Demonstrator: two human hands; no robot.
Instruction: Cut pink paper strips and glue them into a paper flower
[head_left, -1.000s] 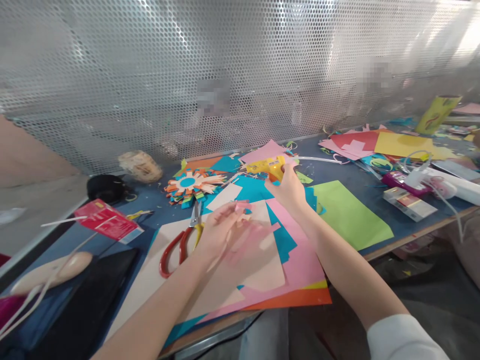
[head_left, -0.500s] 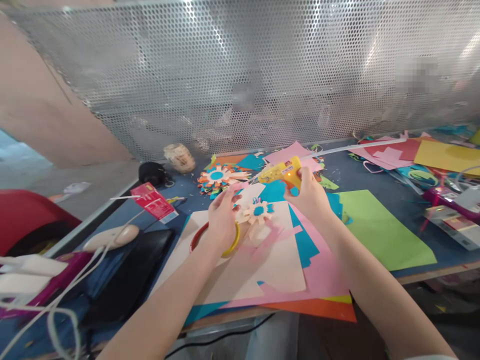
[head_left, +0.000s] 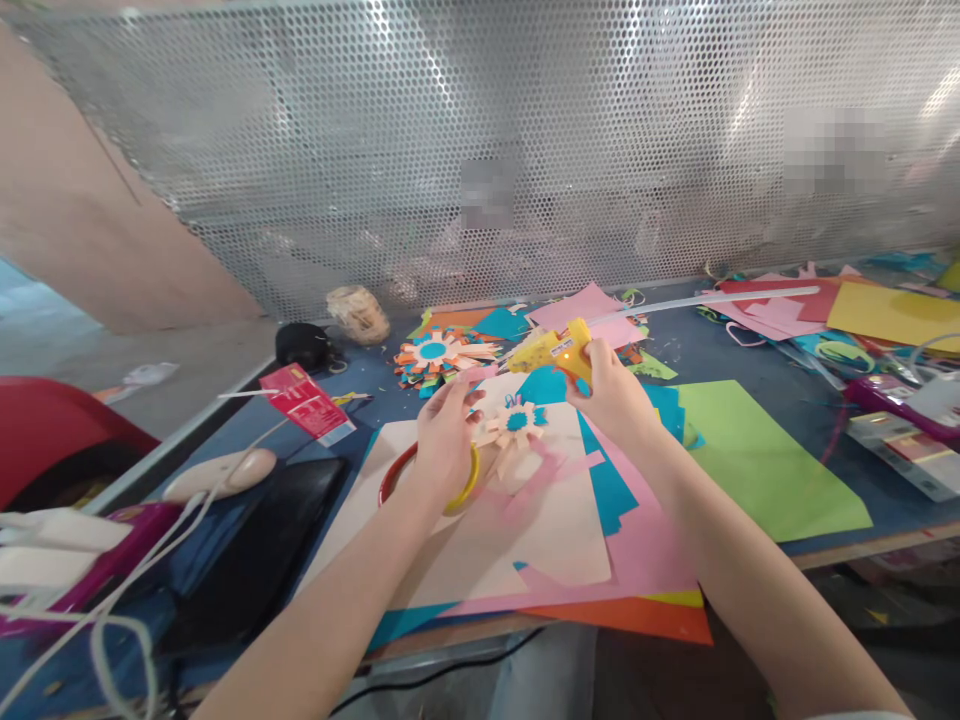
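My right hand (head_left: 615, 400) grips a yellow hot glue gun (head_left: 559, 350) with a long clear glue stick (head_left: 705, 298) trailing to the right; its nozzle points left and down. My left hand (head_left: 444, 435) holds a small paper flower (head_left: 512, 423), beige petals with a blue centre, by its left edge, over a stack of coloured paper sheets (head_left: 570, 520). The nozzle hangs a little above the flower. Under my left wrist lie scissors (head_left: 409, 475) with red and yellow handles.
A bigger layered paper flower (head_left: 439, 355) lies behind. A green sheet (head_left: 750, 455) is on the right, a red box (head_left: 307, 403) and a black case (head_left: 255, 560) on the left, more paper and boxes at far right. A perforated metal screen (head_left: 480, 150) backs the table.
The camera view swung left a second ago. My left hand lifted the small flower off the sheets, and the glue gun came down toward it with its nozzle tilted lower.
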